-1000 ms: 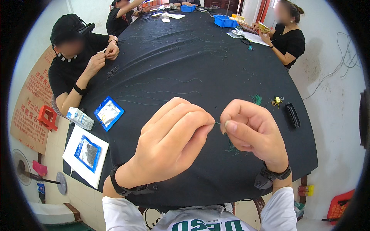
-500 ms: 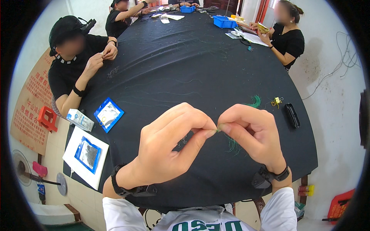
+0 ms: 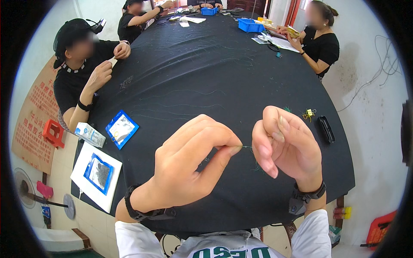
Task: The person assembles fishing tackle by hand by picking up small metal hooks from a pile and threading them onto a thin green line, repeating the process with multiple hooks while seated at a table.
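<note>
My left hand (image 3: 189, 161) is closed in a pinch of thumb and forefinger on a thin green thread (image 3: 247, 147). The thread runs straight across the short gap to my right hand (image 3: 297, 148), which is turned with its palm partly up. Its thumb presses near the curled fingertips, and the thread passes out of sight at its fingers. Loose green thread ends (image 3: 257, 167) show just below that hand, partly hidden by it. A tuft of green threads (image 3: 287, 109) lies on the table behind the right hand. Small pale bits (image 3: 207, 159) show through the loop of my left fingers.
On the black-covered table (image 3: 180, 69), a blue-edged packet (image 3: 122, 129), a carton (image 3: 89, 134) and a white board (image 3: 112, 182) with another packet (image 3: 99, 173) lie left. Gold clips (image 3: 309, 114) and a black case (image 3: 326, 129) lie right. Co-workers sit around the far part.
My right hand has left the fingertip-to-fingertip meeting and rolled palm upward, moving slightly right. A short stretch of thread now shows between the hands. My left hand keeps its pinch almost unmoved.
</note>
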The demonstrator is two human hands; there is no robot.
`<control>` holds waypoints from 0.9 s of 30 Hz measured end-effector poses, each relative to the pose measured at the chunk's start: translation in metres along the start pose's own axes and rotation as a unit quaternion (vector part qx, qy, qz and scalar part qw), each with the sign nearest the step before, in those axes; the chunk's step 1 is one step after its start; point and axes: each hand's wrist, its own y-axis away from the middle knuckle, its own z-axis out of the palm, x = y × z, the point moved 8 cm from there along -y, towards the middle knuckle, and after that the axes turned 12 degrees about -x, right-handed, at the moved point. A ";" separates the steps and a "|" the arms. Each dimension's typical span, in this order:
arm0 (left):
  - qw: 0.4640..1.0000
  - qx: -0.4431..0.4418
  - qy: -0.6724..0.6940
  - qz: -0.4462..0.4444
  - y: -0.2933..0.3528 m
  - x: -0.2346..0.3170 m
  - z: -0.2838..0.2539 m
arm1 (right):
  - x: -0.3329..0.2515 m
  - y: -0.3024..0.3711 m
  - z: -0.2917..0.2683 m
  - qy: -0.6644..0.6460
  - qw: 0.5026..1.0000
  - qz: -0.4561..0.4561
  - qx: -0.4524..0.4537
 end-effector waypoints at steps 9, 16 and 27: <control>0.999 -0.024 0.034 -0.001 0.001 0.000 0.006 | -0.001 -0.001 -0.005 0.015 0.999 -0.036 -0.012; 0.999 -0.028 0.022 0.013 0.001 0.001 0.007 | -0.009 0.001 -0.001 0.084 0.992 -0.091 0.006; 0.999 0.009 -0.030 0.044 0.001 0.012 -0.001 | -0.021 0.011 0.017 0.220 0.969 -0.111 -0.005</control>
